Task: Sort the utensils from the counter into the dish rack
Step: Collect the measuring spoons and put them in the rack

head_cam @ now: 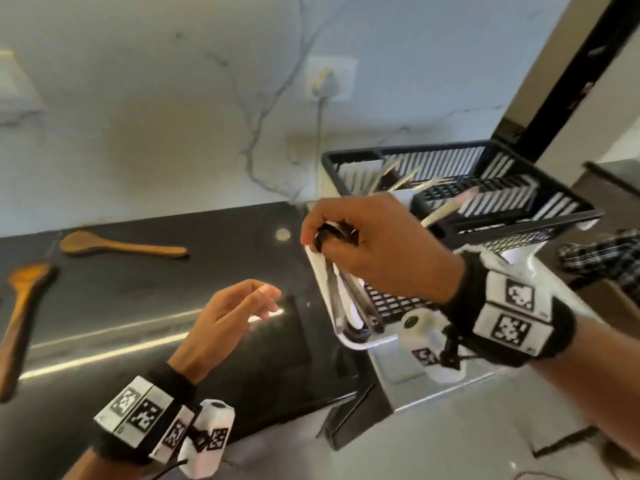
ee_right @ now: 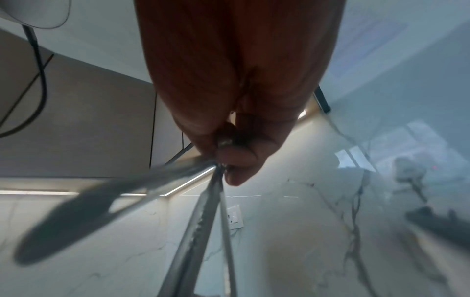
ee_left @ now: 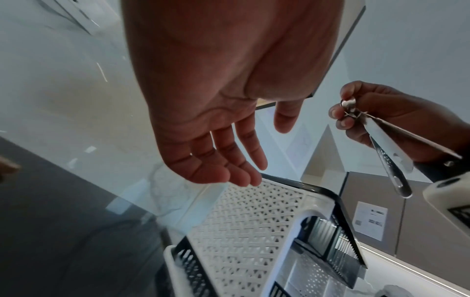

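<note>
My right hand pinches the hinge end of a pair of metal tongs, whose arms hang down over the front left corner of the dish rack. The left wrist view shows the right hand, the tongs and the rack's white lattice side. The right wrist view shows my right hand with the tongs spread apart. My left hand hovers open over the black counter, holding nothing; its fingers hang relaxed. Two wooden spoons lie on the counter at the left.
Several utensils stand in the rack's back left holder, and a white-handled one leans nearby. A plugged wall socket with a hanging cord is behind the rack. A checkered cloth lies at the right.
</note>
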Demonstrator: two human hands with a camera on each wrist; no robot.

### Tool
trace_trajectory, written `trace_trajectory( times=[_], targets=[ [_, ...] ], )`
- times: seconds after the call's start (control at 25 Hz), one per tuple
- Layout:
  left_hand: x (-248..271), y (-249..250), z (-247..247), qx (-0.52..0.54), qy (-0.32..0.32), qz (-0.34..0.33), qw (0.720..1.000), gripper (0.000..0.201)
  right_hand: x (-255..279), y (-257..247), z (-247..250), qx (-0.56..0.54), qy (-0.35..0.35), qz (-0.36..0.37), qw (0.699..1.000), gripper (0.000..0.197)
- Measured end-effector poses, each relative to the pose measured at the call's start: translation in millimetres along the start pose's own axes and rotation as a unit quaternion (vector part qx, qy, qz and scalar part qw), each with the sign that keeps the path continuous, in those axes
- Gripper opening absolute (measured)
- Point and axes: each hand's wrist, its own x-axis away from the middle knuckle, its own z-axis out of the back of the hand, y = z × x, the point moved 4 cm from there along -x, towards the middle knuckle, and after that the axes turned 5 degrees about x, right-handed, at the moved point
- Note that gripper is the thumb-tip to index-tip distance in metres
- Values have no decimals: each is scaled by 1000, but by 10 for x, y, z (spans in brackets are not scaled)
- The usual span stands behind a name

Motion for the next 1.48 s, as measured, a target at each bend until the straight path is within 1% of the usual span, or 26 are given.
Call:
trace_trajectory(
  times=[0.08,0.2,0.24,0.32,0.44,0.52,0.6,0.64,0.72,0.76,0.8,0.88,0.96,1.04,1.16,1.24,1.32,1.4,1.48],
  targets=[
    [-183,176,-324,-5,-17,-30,999,41,2,238,493,59,-28,15,998,18],
    [-413,393,-658,-17,-41,-65,997,19,-189,705,1034,67,-68,-19,995,23],
    [-483,442,-719,-22,-47,-67,996,16,-278,861,1167,59,-73,-34,995,24],
    [-659,511,-757,-26,-48,-65,996,15,-491,1163,1372,43,-77,-74,993,25],
    [-948,565,-705,-38,-39,-68,996,14,-833,1538,1446,48,-115,-126,984,30],
    [-1167,578,-664,-39,-23,-70,997,15,-1079,1745,1366,85,-164,-135,974,32],
    [-1460,564,-622,-31,-5,-70,997,20,-1354,1930,1218,159,-236,-125,951,31],
    [-1584,544,-613,-27,0,-67,997,27,-1463,1995,1124,210,-269,-104,934,29],
    [-1798,504,-616,-5,5,-50,999,53,-1617,2065,916,304,-313,-47,899,25],
    [-1898,474,-625,-1,3,-39,999,66,-1682,2072,805,327,-331,-27,885,25],
    [-1962,463,-645,-5,-1,-28,1000,75,-1730,2084,683,344,-348,-7,872,27],
    [-2061,456,-690,-20,-6,-20,1000,86,-1799,2103,454,368,-377,33,849,31],
    [-2129,434,-693,-35,-3,-28,999,90,-1844,2187,295,386,-399,57,830,29],
    [-2166,401,-676,-50,7,-35,998,87,-1868,2279,230,383,-419,46,822,29],
    [-2201,380,-656,-42,17,-29,999,84,-1913,2343,170,352,-438,35,827,34],
    [-2216,395,-656,-35,15,-27,999,83,-1968,2368,116,335,-456,26,824,30],
    [-2225,400,-652,-29,12,-22,999,81,-2014,2415,52,335,-474,15,814,27],
    [-2224,396,-653,-23,13,-24,999,80,-2037,2459,7,340,-480,8,809,28],
    [-2213,387,-663,-21,15,-24,999,81,-2041,2502,-15,329,-481,-6,812,31]
  ],
)
